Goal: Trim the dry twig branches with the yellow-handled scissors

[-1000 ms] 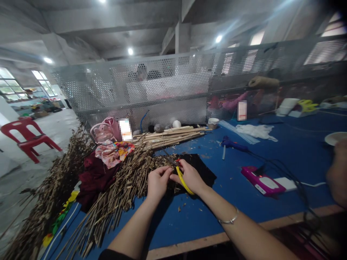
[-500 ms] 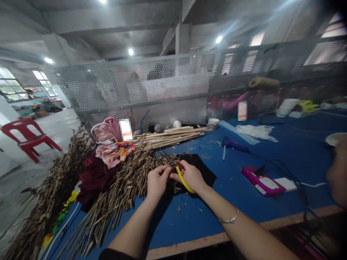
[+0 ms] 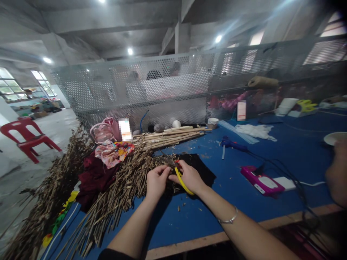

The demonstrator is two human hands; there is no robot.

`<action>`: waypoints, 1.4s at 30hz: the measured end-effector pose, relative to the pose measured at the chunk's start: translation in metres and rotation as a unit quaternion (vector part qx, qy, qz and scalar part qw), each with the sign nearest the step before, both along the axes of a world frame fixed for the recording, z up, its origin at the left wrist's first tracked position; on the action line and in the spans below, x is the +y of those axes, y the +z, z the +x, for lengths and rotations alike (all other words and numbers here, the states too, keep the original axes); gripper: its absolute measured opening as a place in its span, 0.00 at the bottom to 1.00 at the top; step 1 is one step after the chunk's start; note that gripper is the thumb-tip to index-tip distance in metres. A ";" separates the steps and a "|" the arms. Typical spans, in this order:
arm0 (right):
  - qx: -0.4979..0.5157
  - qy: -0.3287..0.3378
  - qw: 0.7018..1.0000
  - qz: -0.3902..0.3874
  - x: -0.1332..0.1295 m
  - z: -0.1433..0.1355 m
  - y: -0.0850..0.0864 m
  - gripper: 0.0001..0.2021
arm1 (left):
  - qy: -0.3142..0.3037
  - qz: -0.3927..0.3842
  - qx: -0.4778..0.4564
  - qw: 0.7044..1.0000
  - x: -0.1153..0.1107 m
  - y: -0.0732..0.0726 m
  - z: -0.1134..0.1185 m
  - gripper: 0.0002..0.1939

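Observation:
My right hand (image 3: 190, 177) is closed on scissors (image 3: 181, 181) with yellow and red handles, the blades pointing up and left. Beside it, my left hand (image 3: 157, 181) has its thumb and fingers pinched together; whatever they hold is too small to make out. Both hands are over the right end of a heap of dried brown stems (image 3: 135, 169). Under and behind my right hand lies a black cloth (image 3: 202, 168) on the blue table (image 3: 189, 225).
Light sticks (image 3: 173, 138) lie behind the heap, below a perforated metal screen (image 3: 162, 90). A blue glue gun (image 3: 234, 144) and a magenta device (image 3: 261, 181) with cables are on the right. A blurred hand of another person (image 3: 337, 173) shows at the right edge.
The scissor blades and handles have shifted slightly, and the gap between the blades looks narrower. My left hand has hardly moved.

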State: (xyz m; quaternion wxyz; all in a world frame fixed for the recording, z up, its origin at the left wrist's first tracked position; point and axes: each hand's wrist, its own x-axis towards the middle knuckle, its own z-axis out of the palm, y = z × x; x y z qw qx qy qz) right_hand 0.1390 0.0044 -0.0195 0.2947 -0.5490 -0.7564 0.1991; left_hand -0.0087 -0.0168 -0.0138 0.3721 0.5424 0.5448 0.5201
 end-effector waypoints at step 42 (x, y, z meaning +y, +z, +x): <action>-0.021 0.005 1.000 -0.019 -0.001 -0.003 -0.001 0.23 | -0.002 0.000 -0.038 0.999 0.002 0.002 -0.002 0.15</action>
